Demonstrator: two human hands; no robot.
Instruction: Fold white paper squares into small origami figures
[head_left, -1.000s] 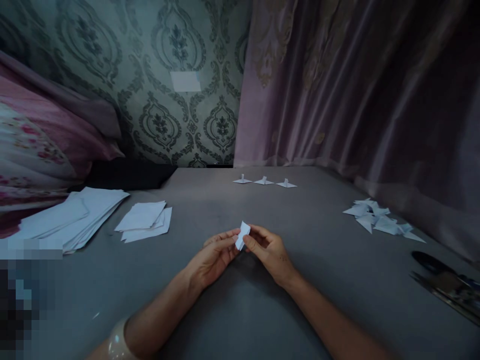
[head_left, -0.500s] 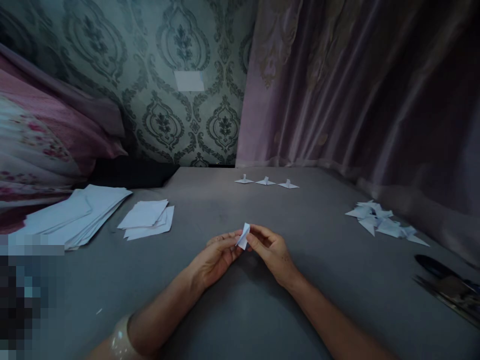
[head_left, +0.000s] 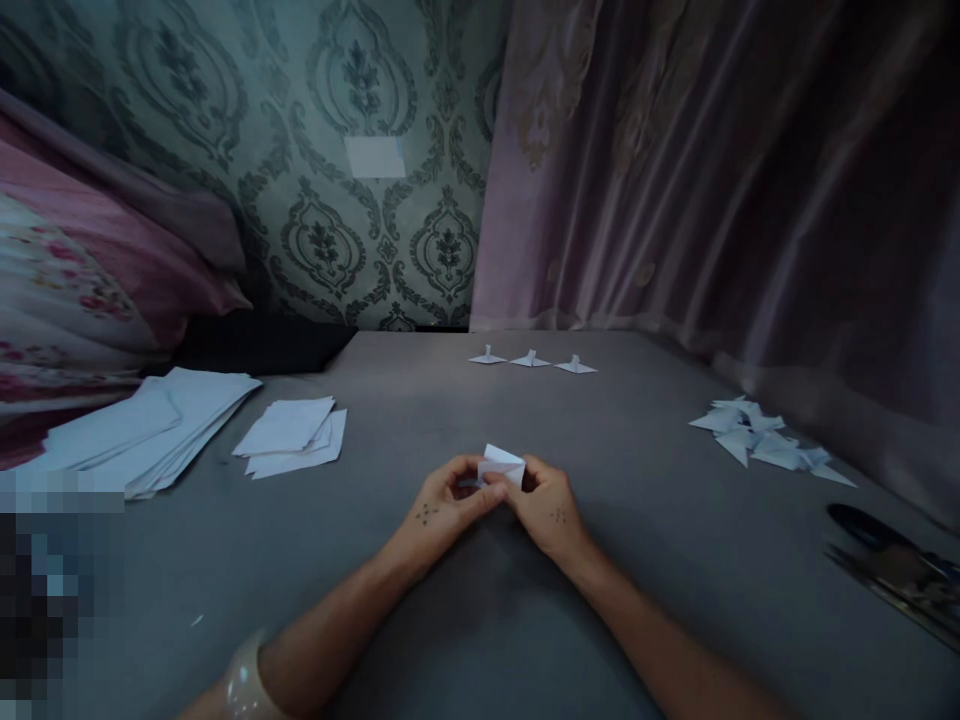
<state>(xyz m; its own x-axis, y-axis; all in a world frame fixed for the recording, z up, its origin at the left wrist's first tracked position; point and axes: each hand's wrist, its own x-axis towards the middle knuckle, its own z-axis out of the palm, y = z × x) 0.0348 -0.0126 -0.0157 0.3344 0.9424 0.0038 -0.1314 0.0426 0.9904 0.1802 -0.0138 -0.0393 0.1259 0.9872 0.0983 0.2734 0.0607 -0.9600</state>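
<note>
A small folded piece of white paper (head_left: 501, 461) is held just above the grey surface, between my two hands. My left hand (head_left: 450, 497) grips its left side, with the thumb laid across the lower front edge. On the other side, my right hand (head_left: 550, 500) has its thumb on the front and its fingers behind the sheet. Both thumbs meet near the paper's bottom edge. Most of the fingertips are hidden behind the paper.
Three folded paper figures (head_left: 531, 359) stand in a row at the back. Large sheets (head_left: 161, 425) and smaller squares (head_left: 289, 428) lie left. A heap of folded paper pieces (head_left: 769, 436) sits right, with a dark object (head_left: 877, 530) nearer me. A curtain (head_left: 637, 200) hangs behind.
The paper was a narrow tilted strip and now shows a wider face towards me. My left hand has turned over, its back now upward, and both thumbs have come together.
</note>
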